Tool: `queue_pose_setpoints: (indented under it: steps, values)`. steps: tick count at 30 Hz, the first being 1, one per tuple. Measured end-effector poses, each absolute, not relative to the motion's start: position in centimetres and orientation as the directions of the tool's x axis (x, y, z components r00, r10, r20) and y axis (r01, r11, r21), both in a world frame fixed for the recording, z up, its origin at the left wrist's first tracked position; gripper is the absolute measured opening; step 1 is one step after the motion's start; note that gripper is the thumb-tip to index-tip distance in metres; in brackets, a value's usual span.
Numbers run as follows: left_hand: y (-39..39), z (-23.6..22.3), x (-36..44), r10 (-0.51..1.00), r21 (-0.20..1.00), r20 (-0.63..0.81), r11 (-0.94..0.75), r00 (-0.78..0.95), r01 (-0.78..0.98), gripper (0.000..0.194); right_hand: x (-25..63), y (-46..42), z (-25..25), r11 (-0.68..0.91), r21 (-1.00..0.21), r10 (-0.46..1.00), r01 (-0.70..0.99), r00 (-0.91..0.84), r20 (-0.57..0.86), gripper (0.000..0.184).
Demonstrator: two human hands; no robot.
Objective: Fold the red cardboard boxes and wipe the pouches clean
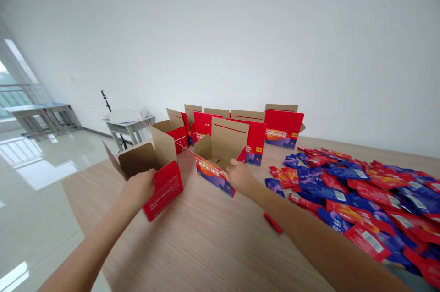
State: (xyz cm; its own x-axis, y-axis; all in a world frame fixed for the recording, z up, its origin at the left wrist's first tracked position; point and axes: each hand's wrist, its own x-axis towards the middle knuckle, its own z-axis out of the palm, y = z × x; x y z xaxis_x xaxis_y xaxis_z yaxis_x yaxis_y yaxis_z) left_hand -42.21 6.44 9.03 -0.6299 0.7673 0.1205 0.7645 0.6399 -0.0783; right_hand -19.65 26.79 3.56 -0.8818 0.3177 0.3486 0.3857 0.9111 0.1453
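Note:
My left hand (141, 185) is closed over the near edge of an open red cardboard box (167, 186), its brown flaps raised; the box appears tilted. With my right hand (239, 175) I grip the right corner of a second open carton (210, 173), whose printed orange, blue and red front faces me. Cardboard lines its inside, and a tall back flap stands up. The fingertips of both hands are partly hidden by the box walls. Right of my right hand lies a spread of red and blue sachets (330, 186).
Several more open red boxes (284, 128) stand along the back of the wooden table (192, 246), near the white wall. One small red sachet (273, 222) lies apart, near my right forearm. Beyond the table's left edge are a tiled floor and other tables (129, 122).

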Motion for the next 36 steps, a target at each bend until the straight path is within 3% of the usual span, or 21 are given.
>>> queue_pose_setpoints:
  steps: [7, 13, 18, 24, 26, 28, 32, 34, 36]
  values:
    - [5.4, 8.9, -39.6, 0.763, -0.121, 0.109, 0.647, -0.637, 0.753, 0.032, -25.7, 27.2, 3.5, 0.924, 0.025, 0.341, 0.381, -0.853, 0.395, 0.041]
    - [7.8, 8.6, -39.3, 0.767, -0.144, 0.152, 0.641, -0.623, 0.754, 0.031, -30.8, 30.8, 3.5, 0.914, -0.137, 0.402, 0.383, -0.801, 0.444, 0.029]
    - [11.4, 8.3, -39.6, 0.777, -0.143, 0.218, 0.624, -0.591, 0.768, 0.032, -30.9, 32.2, 3.4, 0.897, -0.240, 0.440, 0.371, -0.699, 0.564, 0.047]
    - [15.8, 8.4, -39.4, 0.804, -0.114, 0.245, 0.578, -0.541, 0.808, 0.034, -20.3, 30.5, -0.2, 0.904, -0.269, 0.427, 0.332, -0.679, 0.597, 0.045]
    - [16.6, 8.4, -39.7, 0.810, -0.088, 0.251, 0.564, -0.530, 0.821, 0.035, -14.9, 28.9, -2.1, 0.920, -0.314, 0.384, 0.234, -0.700, 0.602, 0.040]
    - [16.9, 8.2, -40.1, 0.821, -0.071, 0.309, 0.522, -0.479, 0.850, 0.036, -9.2, 26.6, -3.5, 0.890, -0.392, 0.433, 0.234, -0.706, 0.560, 0.036]
    - [17.5, 6.6, -38.9, 0.801, -0.086, 0.550, 0.336, -0.237, 0.938, 0.044, 1.2, 21.5, -4.2, 0.788, -0.523, 0.578, 0.325, -0.684, 0.446, 0.033]
    - [18.0, 4.4, -36.3, 0.812, -0.036, 0.566, 0.199, -0.145, 0.979, 0.046, 5.2, 19.2, -3.9, 0.755, -0.539, 0.619, 0.373, -0.676, 0.399, 0.035]
    - [18.6, 1.2, -32.3, 0.868, 0.065, 0.491, 0.042, -0.069, 0.997, 0.048, 8.5, 17.4, -3.7, 0.724, -0.528, 0.661, 0.444, -0.665, 0.348, 0.036]
